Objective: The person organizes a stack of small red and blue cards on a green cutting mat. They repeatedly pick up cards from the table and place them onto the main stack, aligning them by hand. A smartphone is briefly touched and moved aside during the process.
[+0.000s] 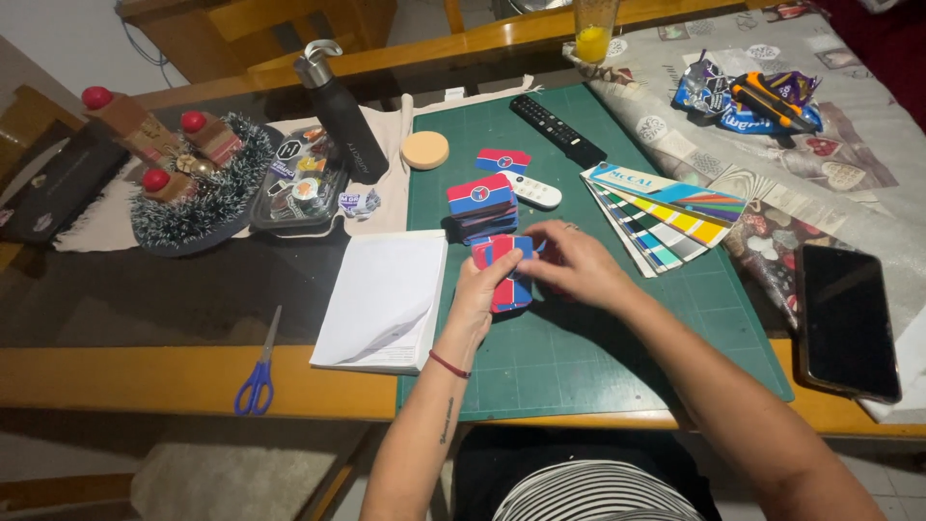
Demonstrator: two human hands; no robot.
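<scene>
The left hand grips a pack of red-and-blue cards, fingers curled around its left edge. The right hand closes its fingertips on the pack's upper right. The pack sits just above the green cutting mat, its long axis running toward the person, below a second card stack.

cards: glossy card | mat: matt green | table: varnished wood | phone: glossy glass
</scene>
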